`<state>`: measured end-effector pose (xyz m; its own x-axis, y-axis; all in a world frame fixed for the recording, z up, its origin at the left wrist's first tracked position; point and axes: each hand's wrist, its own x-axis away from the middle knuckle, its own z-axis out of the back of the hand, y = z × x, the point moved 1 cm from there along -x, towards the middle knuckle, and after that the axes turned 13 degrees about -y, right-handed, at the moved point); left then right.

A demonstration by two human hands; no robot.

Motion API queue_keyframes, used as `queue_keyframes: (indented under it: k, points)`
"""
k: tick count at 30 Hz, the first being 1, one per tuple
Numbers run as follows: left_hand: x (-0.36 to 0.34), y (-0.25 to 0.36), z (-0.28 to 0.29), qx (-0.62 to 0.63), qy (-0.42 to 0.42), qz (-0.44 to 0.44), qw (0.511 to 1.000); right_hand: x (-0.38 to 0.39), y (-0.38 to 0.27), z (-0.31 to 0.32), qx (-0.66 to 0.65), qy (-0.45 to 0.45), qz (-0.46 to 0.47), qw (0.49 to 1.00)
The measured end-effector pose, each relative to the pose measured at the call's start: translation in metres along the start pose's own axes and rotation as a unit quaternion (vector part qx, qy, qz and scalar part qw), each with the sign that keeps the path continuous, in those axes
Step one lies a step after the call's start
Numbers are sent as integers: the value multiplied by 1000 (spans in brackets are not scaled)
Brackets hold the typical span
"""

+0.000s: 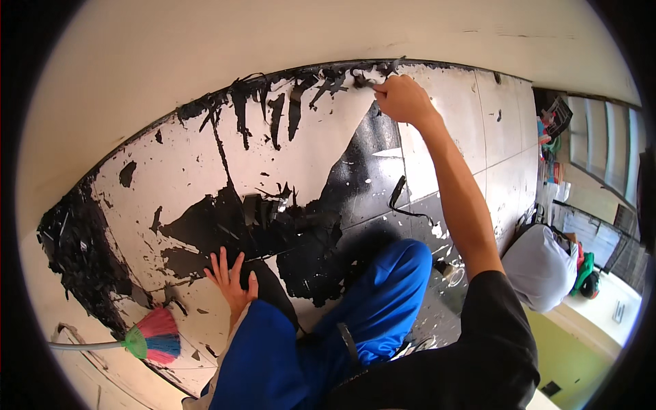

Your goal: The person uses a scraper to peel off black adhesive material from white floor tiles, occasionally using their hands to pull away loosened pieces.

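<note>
My right hand (404,100) is closed near the foot of the wall, its fingers pinching a dark, thin strip (364,81) that sticks out to their left. The grip itself is partly hidden. Below it, a glossy black patch (365,160) covers part of the white tiled floor (280,171). My left hand (234,280) rests on the floor with its fingers spread, holding nothing. Just beyond its fingertips lies a torn black patch (212,229). Ragged black strips (240,116) hang loose along the wall's base.
A broom (154,335) with pink, green and blue bristles lies at lower left, near a heap of black scraps (85,239). A curled black strip (400,198) lies before my bent knee. On the right are a white bundle (541,266) and a louvred window (605,140).
</note>
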<state>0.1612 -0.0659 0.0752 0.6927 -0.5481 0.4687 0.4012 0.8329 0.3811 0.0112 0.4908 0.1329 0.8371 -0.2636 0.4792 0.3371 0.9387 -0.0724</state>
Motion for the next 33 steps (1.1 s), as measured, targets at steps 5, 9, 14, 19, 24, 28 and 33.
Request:
queue_keyframes:
  k: [5,9,14,19,24,28,33]
  points:
    - [-13,4,-10,10,1,-29,1000,-15,28,17,-44,20,-27,998]
    - [-3,-4,0,2,6,-19,1000,-19,-1,18,-18,-31,-2,999]
    - [-5,-2,-8,8,20,-27,999,-16,-4,27,-38,-47,33,998]
    - [-8,0,-2,14,16,-34,999,-19,-36,1,-42,86,81,992]
    - [-3,0,-6,15,11,-26,999,-10,-44,2,-40,4,46,998]
    - [-7,-5,0,11,27,-41,999,-13,-51,9,-24,43,-12,999]
    - [-3,-6,-3,24,17,-43,999,-13,-32,16,-22,-59,21,998]
